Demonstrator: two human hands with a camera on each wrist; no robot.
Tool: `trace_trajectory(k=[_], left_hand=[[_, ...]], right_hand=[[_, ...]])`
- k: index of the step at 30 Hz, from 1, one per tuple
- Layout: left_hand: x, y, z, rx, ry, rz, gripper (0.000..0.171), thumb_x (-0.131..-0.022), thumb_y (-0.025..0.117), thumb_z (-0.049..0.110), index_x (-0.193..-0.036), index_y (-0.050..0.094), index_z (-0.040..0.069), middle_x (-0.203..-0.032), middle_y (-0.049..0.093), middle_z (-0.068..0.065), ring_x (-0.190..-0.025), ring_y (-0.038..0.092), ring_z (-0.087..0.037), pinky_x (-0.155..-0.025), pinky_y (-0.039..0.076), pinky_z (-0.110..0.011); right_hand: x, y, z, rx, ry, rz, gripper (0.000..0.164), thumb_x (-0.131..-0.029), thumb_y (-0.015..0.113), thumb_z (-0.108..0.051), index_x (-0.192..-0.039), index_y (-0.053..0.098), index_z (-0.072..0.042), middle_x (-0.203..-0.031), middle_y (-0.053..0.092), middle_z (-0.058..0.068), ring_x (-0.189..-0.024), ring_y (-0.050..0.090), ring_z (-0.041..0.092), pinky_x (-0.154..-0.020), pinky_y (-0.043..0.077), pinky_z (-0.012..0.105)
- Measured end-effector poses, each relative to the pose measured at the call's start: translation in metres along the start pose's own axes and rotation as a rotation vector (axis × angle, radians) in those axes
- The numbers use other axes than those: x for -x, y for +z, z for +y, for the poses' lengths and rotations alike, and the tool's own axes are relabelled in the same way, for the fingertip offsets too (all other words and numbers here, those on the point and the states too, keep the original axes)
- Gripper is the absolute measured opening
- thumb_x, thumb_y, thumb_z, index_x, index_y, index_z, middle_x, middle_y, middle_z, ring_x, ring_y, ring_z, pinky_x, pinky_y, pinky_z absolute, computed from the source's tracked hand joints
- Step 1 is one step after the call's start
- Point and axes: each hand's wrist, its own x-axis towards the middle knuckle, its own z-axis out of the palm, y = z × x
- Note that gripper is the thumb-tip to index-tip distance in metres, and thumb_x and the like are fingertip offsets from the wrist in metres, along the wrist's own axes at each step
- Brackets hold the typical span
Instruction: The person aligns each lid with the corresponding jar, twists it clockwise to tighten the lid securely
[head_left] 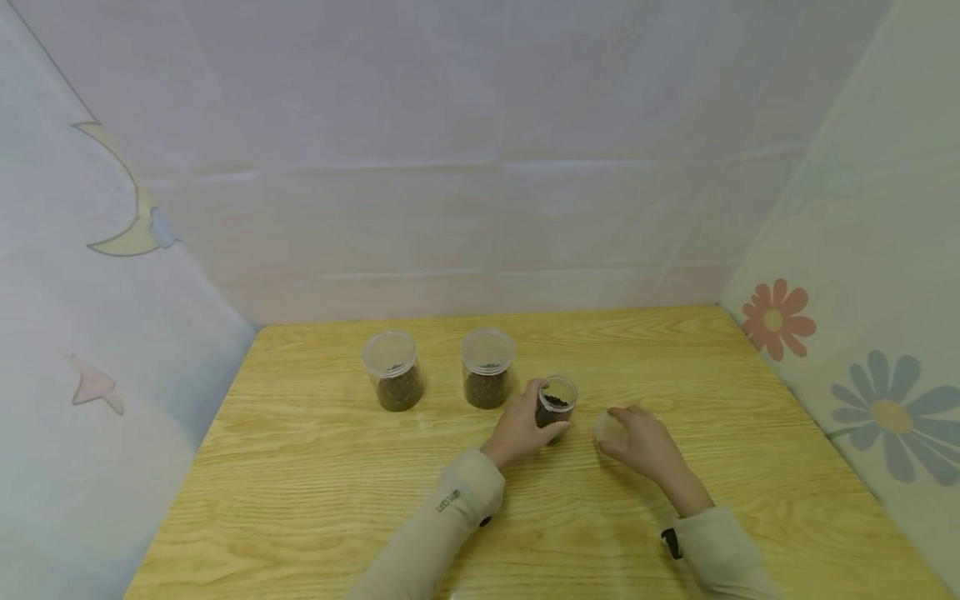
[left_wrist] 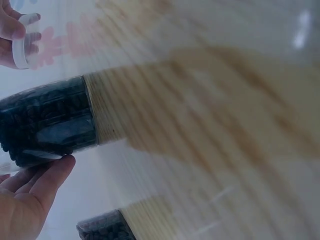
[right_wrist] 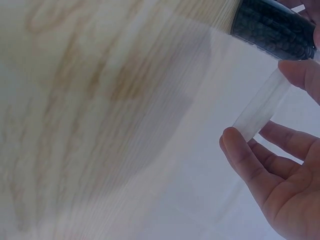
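Observation:
My left hand (head_left: pixel 521 429) grips a small clear jar (head_left: pixel 553 407) from its left side, thumb toward the front. Dark, bean-like pieces fill much of this jar, and its top is uncovered. In the left wrist view the jar (left_wrist: pixel 50 122) stands on the table with the fingers against its wall. To the right, my right hand (head_left: pixel 643 443) pinches a round translucent lid (head_left: pixel 609 428) by its edge. The right wrist view shows the lid (right_wrist: pixel 262 107) between thumb and fingers, apart from the jar.
Two more clear jars with dark contents stand behind and left of my hands: one jar (head_left: pixel 487 379) close to the left hand, another jar (head_left: pixel 397 383) farther left. The wood-grain table (head_left: pixel 300 500) meets a pale cloth backdrop (head_left: pixel 480 233) at the back and sides.

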Motion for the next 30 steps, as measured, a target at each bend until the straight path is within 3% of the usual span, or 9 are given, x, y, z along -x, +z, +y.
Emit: trace_trajectory(k=[15, 30], left_hand=[[0.008, -0.004, 0.001, 0.024, -0.01, 0.001, 0.066, -0.083, 0.066, 0.035, -0.132, 0.033, 0.005, -0.117, 0.055, -0.012, -0.104, 0.056, -0.019, -0.087, 0.046, -0.031], [0.012, -0.005, 0.0, -0.023, -0.007, 0.006, 0.067, -0.083, 0.065, 0.037, -0.132, 0.033, 0.005, -0.116, 0.056, -0.014, -0.103, 0.057, -0.02, -0.085, 0.047, -0.029]], right_hand=[[0.001, 0.004, -0.005, -0.007, -0.009, 0.004, 0.054, -0.073, 0.074, -0.019, -0.114, 0.055, 0.011, -0.1, 0.058, 0.027, -0.082, 0.058, 0.04, -0.068, 0.049, 0.05], [0.001, 0.002, -0.009, -0.02, -0.029, -0.003, 0.055, -0.072, 0.074, -0.019, -0.114, 0.055, 0.011, -0.1, 0.058, 0.027, -0.082, 0.058, 0.039, -0.067, 0.049, 0.049]])
